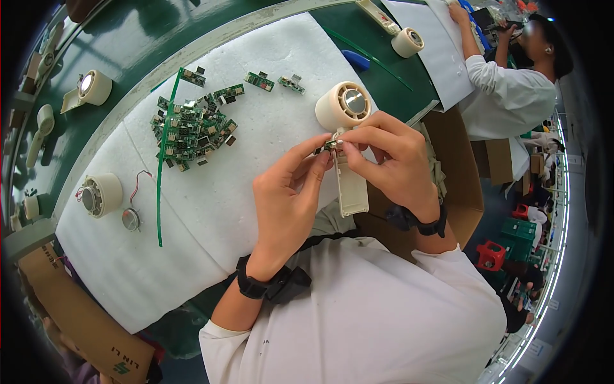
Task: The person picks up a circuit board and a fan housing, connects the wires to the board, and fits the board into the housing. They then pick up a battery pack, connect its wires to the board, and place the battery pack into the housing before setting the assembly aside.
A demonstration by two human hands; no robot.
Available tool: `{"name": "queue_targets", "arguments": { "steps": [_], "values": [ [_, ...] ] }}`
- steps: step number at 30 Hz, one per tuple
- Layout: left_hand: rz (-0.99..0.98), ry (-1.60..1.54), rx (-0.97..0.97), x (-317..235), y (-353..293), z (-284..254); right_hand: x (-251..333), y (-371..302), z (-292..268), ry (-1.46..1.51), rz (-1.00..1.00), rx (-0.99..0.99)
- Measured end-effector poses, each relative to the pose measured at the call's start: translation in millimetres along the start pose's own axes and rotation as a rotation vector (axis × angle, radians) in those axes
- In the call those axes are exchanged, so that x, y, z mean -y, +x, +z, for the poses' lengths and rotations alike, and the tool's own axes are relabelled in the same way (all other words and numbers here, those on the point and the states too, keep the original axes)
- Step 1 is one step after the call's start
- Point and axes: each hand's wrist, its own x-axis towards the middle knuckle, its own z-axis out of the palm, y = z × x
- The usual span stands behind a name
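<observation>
My left hand (281,198) pinches a small green circuit board (329,146) between thumb and fingers. At the board's right end, my right hand (396,157) is closed with its fingertips on a small white connector (339,142). Both hands meet over a cream handheld fan housing. Its round fan head (336,110) has a silver motor in the middle and stands just beyond my fingers, while its open handle shell (352,187) points toward me under my right hand. Short wires seem to run between head and board, but my fingertips partly cover them.
A heap of circuit boards (198,131) lies on the white foam sheet (256,51), with a green strip (160,205) across it. Left are another fan head (109,194) and a loose motor (130,219). A cardboard box (464,185) stands right; a co-worker (511,89) sits beyond.
</observation>
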Motion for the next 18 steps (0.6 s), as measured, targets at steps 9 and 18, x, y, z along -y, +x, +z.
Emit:
{"name": "queue_targets", "arguments": {
  "steps": [9, 18],
  "values": [
    [0.038, 0.008, 0.037, 6.5, 0.5, -3.2, -16.1, 2.2, -6.4, 0.035, -0.130, 0.097],
    [0.051, 0.006, 0.044, 9.0, 0.3, -1.4, -19.6, -0.2, -1.7, 0.029, -0.144, 0.094]
  ]
}}
